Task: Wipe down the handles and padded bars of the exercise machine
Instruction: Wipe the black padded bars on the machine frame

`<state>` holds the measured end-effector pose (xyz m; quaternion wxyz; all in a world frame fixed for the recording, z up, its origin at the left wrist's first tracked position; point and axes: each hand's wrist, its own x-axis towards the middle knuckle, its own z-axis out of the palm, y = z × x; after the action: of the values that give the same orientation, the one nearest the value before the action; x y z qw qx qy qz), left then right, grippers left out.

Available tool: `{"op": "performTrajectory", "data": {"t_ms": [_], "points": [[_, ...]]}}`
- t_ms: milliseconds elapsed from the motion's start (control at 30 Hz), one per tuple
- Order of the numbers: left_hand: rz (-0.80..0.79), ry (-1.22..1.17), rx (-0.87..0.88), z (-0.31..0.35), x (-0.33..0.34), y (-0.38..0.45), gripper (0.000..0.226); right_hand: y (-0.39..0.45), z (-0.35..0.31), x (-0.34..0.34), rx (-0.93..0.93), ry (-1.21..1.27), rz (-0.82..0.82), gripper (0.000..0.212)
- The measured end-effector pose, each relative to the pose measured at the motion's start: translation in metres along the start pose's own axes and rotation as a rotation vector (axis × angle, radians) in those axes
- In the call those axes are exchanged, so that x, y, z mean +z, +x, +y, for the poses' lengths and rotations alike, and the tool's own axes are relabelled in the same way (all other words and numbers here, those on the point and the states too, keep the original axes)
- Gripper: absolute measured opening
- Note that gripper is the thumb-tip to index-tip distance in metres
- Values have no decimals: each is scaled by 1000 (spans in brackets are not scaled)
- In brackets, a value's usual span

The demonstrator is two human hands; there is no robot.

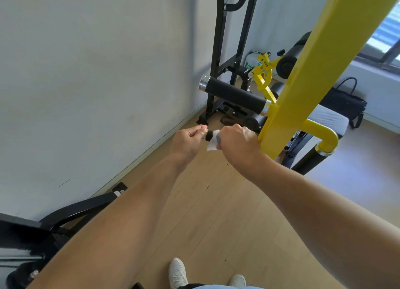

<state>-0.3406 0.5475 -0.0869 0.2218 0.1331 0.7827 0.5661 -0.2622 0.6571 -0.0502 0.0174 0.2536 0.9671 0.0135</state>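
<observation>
A yellow steel arm [311,72] of the exercise machine crosses the view from top right to centre. Two black handles stick out of its left side. The upper handle [234,93] is bare, with a chrome end cap. The lower handle [208,135] is mostly hidden by my hands. My left hand [189,140] pinches its outer end. My right hand [238,142] grips the handle through a white wipe [213,142], close to the yellow arm. A third black grip [311,160] hangs from a yellow elbow on the right side.
A black upright frame [220,50] stands in the corner by the white wall. A grey seat pad [329,119] and a black roller pad [287,64] lie behind the yellow arm. A black bag [346,102] sits on the floor at right. Black machine parts [43,234] fill the lower left. My white shoes [177,272] are below.
</observation>
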Motion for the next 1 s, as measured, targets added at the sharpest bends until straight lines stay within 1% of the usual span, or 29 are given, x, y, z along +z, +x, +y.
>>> {"op": "performTrajectory", "data": {"t_ms": [67, 100, 167, 233, 300, 333, 433, 567, 600, 633, 667, 700, 800, 867, 900, 933, 967, 1000], "points": [[2, -13, -18, 1, 1, 1, 34, -5, 3, -2, -12, -130, 1, 22], [-2, -9, -16, 0, 1, 1, 34, -6, 4, -2, -11, -146, 6, 22], [-10, 0, 4, -1, 3, 1, 34, -2, 3, -1, -2, -101, 21, 21], [-21, 40, 34, -2, 3, 2, 35, 3, -4, -1, -52, 13, 8, 18], [-24, 79, 50, -3, 3, 3, 37, 6, -12, 0, -74, 106, -42, 18], [-23, 81, 50, -3, 2, 4, 37, 7, -15, -2, -55, 97, -63, 19], [-21, 40, 30, -3, 3, 7, 34, 1, -8, -12, -11, -121, -88, 24], [-18, 81, 10, -3, 4, 10, 35, -22, 12, -28, -123, -604, -132, 30], [-20, 83, 7, -3, 5, 11, 35, -26, 13, -27, -158, -698, -143, 31], [-22, 81, 5, -3, 5, 12, 35, -27, 13, -27, -181, -738, -147, 30], [-24, 85, 7, -3, 6, 11, 35, -25, 13, -26, -183, -721, -150, 29], [-23, 92, 8, -3, 6, 11, 35, -21, 12, -25, -168, -647, -138, 27], [-10, 87, 22, 0, 6, 9, 33, -3, 9, -15, -145, -233, -26, 26], [-12, 124, 54, 1, 6, 8, 33, 5, -1, -10, -133, -17, -15, 25], [-10, 149, 61, 1, 5, 8, 34, 5, -6, -10, -130, 46, -20, 25], [-7, 154, 61, 1, 5, 8, 35, 5, -8, -9, -130, 61, -28, 25], [-7, 140, 57, 0, 4, 9, 34, 3, -9, -11, -127, 15, -34, 25], [-9, 119, 53, -1, 4, 11, 33, -1, -6, -13, -130, -90, -42, 25]]}}
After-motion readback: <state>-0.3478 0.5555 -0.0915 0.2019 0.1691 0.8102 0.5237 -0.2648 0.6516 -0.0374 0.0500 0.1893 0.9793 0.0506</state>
